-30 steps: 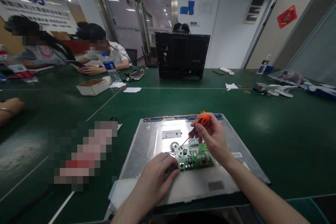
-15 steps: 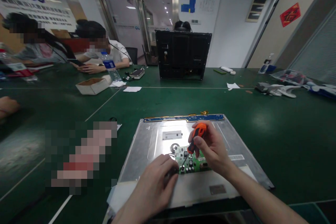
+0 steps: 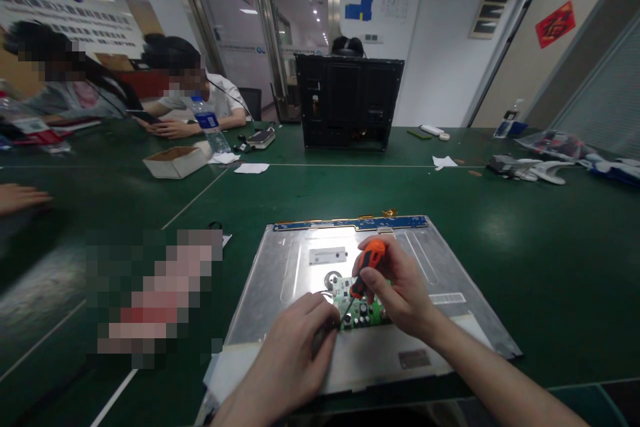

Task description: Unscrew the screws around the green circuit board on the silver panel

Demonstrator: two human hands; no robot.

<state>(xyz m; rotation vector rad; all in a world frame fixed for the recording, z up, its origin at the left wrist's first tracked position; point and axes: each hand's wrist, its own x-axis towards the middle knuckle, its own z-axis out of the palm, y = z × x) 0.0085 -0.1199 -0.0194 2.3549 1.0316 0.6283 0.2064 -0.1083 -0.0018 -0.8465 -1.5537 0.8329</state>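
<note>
An orange and black screwdriver is held in my right hand, its thin shaft slanting down to the left edge of a green circuit board. The board lies on a flat silver metal panel that has a blue strip along its far edge. My left hand rests at the board's left edge, fingers curled round and thumb close to them; what they pinch there is dark and partly hidden.
Beyond the panel a black monitor back stands upright. Left of it are an open box and a water bottle. Two people sit at the far left, and another person's hand shows at the left edge. Gloves lie at right.
My right hand and the screwdriver have shifted slightly left and down. The other person's hand at the left edge has moved further into view.
</note>
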